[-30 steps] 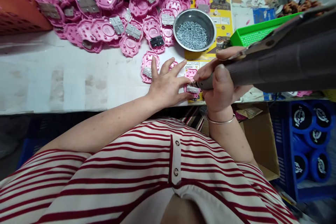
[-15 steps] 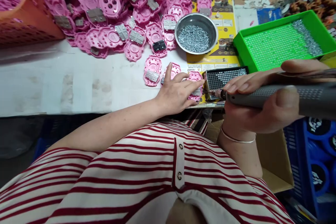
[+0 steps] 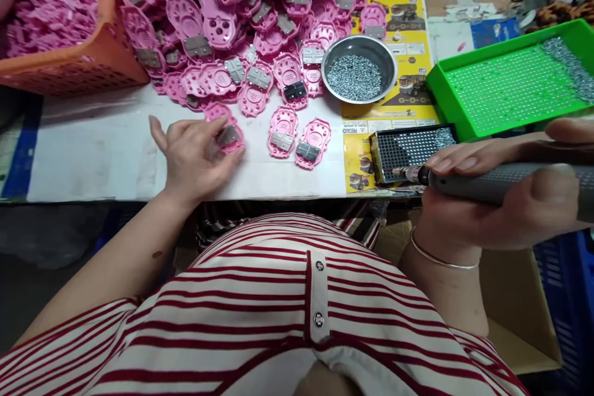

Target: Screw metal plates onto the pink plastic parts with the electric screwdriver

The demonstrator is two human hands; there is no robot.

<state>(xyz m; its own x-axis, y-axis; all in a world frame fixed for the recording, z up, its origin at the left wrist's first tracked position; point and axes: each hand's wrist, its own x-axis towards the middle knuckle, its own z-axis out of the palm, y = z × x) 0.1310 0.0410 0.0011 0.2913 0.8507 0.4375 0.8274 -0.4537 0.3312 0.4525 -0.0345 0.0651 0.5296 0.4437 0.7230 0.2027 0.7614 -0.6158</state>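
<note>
Fingers and thumb of my left hand (image 3: 192, 158) close on the edges of a pink plastic shell (image 3: 228, 130) with a grey metal plate on it, on the white table surface just below the pile. To its right lie two loose pink shells, one with a light grey plate (image 3: 282, 133) and one with a darker plate (image 3: 312, 143). In my right hand (image 3: 492, 198) is a grey electric screwdriver (image 3: 482, 182), held level and pointing left. Its bit is over the small black perforated tray (image 3: 378, 158); whether a screw sits on the tip I cannot tell.
A heap of pink shells (image 3: 223, 18) covers the back of the table. Beside it stands a steel bowl of screws (image 3: 359, 68), with a green tray (image 3: 492, 86) of screws to the right. An orange basket (image 3: 125, 55) of pink parts stands at the left.
My left hand has moved left, carrying the pink shell away from beside the black tray. The screwdriver stays by that tray in my right hand. The whole view has shifted slightly.
</note>
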